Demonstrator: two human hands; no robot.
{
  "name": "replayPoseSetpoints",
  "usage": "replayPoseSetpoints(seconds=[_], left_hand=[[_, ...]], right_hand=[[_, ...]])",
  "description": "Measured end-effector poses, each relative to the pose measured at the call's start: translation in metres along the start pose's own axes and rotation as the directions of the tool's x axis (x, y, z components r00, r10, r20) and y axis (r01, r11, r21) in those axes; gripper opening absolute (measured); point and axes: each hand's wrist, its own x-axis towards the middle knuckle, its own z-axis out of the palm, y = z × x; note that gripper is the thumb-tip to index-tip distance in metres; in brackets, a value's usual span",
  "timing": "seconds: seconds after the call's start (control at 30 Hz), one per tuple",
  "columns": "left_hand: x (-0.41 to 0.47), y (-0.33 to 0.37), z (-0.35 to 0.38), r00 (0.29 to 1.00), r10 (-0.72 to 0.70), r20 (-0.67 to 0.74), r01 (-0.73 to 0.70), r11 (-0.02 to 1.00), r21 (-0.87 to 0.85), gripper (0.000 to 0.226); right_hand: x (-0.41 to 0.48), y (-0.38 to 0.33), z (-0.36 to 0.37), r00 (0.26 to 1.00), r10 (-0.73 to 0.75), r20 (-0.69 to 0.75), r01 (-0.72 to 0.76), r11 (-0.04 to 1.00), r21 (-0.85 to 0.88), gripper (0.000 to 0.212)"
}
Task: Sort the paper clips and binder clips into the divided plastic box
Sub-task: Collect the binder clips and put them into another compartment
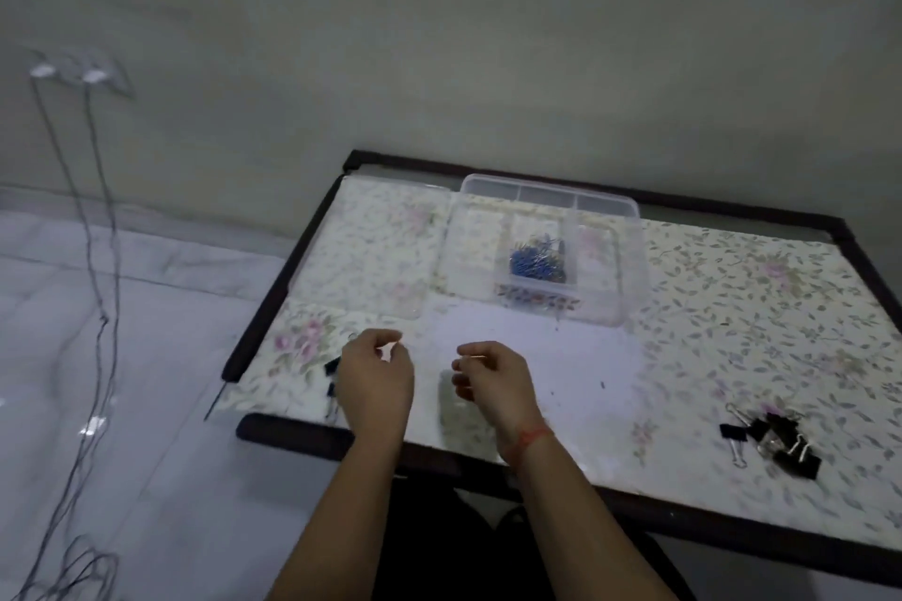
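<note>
A clear divided plastic box (605, 303) stands at the back middle of the table, with a heap of blue paper clips (537, 259) in its centre compartment. Its clear lid (361, 254) lies flat to its left. My left hand (373, 381) hovers over the near left of the table, fingers curled in a pinch; what it holds is too small to tell. My right hand (493, 381) is beside it, thumb and finger pinched on a thin orange paper clip (479, 357). Black binder clips (331, 376) peek out left of my left hand. A pile of black binder clips (776, 439) lies near right.
The table (732, 547) has a dark raised rim and a floral cloth, with a white sheet (537, 356) under my hands. A few tiny specks lie on the sheet. Cables (97, 259) hang from a wall socket down to the pale floor at the left.
</note>
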Motion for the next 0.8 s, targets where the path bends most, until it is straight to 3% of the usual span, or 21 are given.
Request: replayPoseSetpoints(seconds=[0.1,0.2,0.33,0.53,0.63,0.7,0.73,0.8], left_hand=[[0.007,-0.034,-0.028,0.995,-0.008,-0.104,0.025,0.986,0.162,0.021],[0.019,-0.053,-0.039,0.997,-0.028,-0.073,0.047,0.963,0.266,0.021],[0.03,-0.066,-0.036,0.998,-0.001,0.063,-0.022,0.932,0.363,0.033],[0.044,-0.072,-0.032,0.994,0.02,0.103,-0.058,0.923,0.379,0.041],[0.045,-0.069,-0.039,0.995,0.012,0.097,-0.044,0.941,0.335,0.051],[0.045,-0.064,-0.047,0.992,-0.076,0.106,0.047,0.967,0.252,0.057],[0.047,-0.059,-0.052,0.979,-0.159,0.129,0.14,0.98,0.145,0.059],[0.051,-0.049,-0.062,0.923,-0.314,0.224,0.35,0.926,-0.143,0.057]], right_hand=[[-0.003,0.013,0.033,0.985,-0.134,0.11,0.163,0.93,-0.328,0.016],[-0.003,0.021,0.055,0.958,-0.212,0.191,0.282,0.802,-0.527,0.023],[0.008,0.028,0.073,0.923,-0.235,0.304,0.379,0.69,-0.616,0.038],[0.021,0.036,0.083,0.903,-0.283,0.323,0.428,0.528,-0.733,0.022],[0.021,0.038,0.085,0.887,-0.35,0.3,0.441,0.456,-0.773,0.019],[0.022,0.038,0.085,0.881,-0.386,0.273,0.434,0.429,-0.792,0.016],[0.023,0.036,0.083,0.888,-0.394,0.237,0.416,0.466,-0.781,0.015],[0.024,0.031,0.079,0.926,-0.367,0.086,0.325,0.661,-0.676,0.014]])
